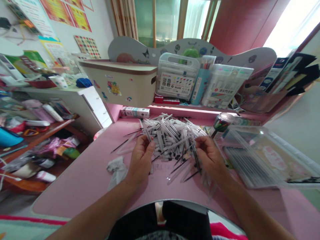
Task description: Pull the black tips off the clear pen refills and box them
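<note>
A big heap of clear pen barrels (170, 133) and thin black refills lies on the pink desk (82, 186). My left hand (141, 158) is at the heap's left side, fingers pinched round one clear barrel. My right hand (210, 155) rests on the heap's right side, fingers curled over a bundle of thin black refills (196, 160). A single black refill (120, 146) lies apart to the left of the heap.
A crumpled clear wrapper (116, 170) lies left of my left hand. An open clear plastic case (260, 160) sits at the right, a shiny can (221, 121) behind it. Marker boxes (177, 80) and a beige bin (120, 81) stand at the back. Cluttered shelves (32, 133) fill the left.
</note>
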`<state>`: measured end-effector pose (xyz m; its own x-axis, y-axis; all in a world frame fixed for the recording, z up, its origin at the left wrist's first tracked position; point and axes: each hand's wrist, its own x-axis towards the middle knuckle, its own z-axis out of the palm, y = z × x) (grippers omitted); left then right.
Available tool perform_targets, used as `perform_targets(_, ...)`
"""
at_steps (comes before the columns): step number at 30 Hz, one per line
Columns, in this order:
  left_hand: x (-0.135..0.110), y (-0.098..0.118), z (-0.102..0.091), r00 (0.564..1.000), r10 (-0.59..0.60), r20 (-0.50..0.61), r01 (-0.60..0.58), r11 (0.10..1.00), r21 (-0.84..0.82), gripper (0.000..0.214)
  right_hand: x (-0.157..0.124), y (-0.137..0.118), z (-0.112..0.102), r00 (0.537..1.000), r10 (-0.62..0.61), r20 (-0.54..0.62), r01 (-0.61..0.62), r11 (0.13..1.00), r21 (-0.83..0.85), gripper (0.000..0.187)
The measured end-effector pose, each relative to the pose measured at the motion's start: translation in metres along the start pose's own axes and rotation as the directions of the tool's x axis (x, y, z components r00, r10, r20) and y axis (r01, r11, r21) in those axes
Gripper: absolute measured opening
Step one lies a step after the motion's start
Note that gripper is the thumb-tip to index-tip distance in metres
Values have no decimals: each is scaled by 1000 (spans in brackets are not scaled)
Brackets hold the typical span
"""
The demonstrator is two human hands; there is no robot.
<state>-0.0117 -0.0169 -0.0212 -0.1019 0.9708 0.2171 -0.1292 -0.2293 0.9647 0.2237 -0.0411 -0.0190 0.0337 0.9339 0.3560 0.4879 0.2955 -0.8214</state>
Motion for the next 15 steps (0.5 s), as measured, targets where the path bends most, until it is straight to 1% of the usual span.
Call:
perform_targets(2, 3, -3, 0, 996, -77, -40, 75, 995, -61, 18, 0, -4, 3, 987, -158, 30, 161, 977, -142, 21)
perform_targets(3, 4, -5, -1, 992, -112, -63, 107, 991, -77, 19, -1, -6, 5, 969, -231, 85, 244, 950, -194, 20)
perform_targets(5, 6, -7, -1, 982, -165, -89, 156, 983, -94, 21, -2, -11, 12, 919, -316, 237, 369, 899, -234, 19)
perform_targets(8, 7, -9, -2, 978, -196, -76, 185, 974, -127, 23, -6, -18, 24, 851, -340, 401, 464, 844, -269, 22)
perform_targets(12, 7, -7, -1, 980, -191, -48, 182, 971, -154, 21, -13, -25, 38, 805, -308, 507, 521, 776, -356, 24)
perform_targets(15, 7, -6, -1, 984, -173, -40, 166, 975, -146, 21, -16, -26, 46, 772, -300, 561, 566, 727, -389, 26)
